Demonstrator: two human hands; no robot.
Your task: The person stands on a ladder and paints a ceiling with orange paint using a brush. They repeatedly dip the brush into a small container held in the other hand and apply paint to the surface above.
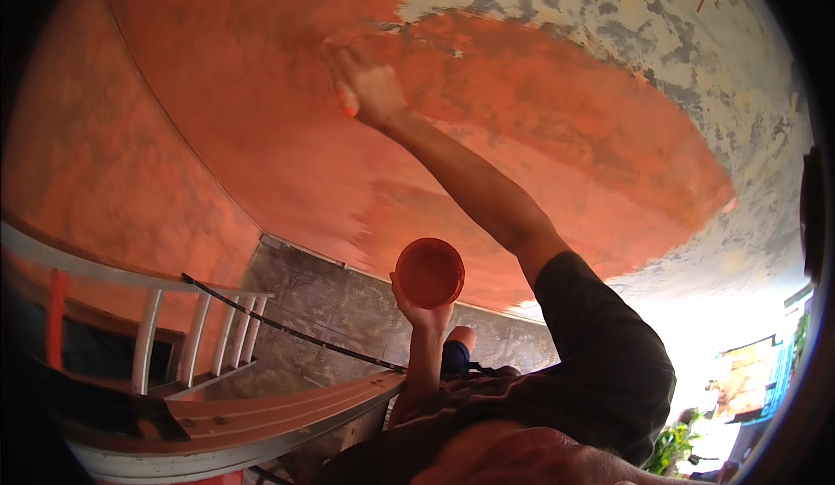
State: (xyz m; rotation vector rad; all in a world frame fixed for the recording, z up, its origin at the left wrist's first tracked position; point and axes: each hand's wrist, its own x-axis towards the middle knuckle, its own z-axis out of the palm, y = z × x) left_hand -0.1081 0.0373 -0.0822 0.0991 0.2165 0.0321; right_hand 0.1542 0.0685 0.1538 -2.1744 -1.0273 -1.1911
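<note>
My left hand (423,312) is closed around a round orange-red container (430,274), held low in front of my body. Orange paint seems to lie inside it. My right arm is stretched up to the wall, and my right hand (372,93) is against the orange painted area (287,111). Its fingers are bent and a little blurred, with bright orange paint near the thumb. Whatever those fingers grip is hidden. Along the upper right, the wall (678,59) is still patchy grey and cream, bordering a ragged painted edge.
A metal ladder (189,337) stands at the lower left, its top step (287,398) close beside me. A dark strap (296,332) runs across it. Patterned floor tiles (326,289) lie far below. Green leaves (674,446) and a lit screen (748,381) show at lower right.
</note>
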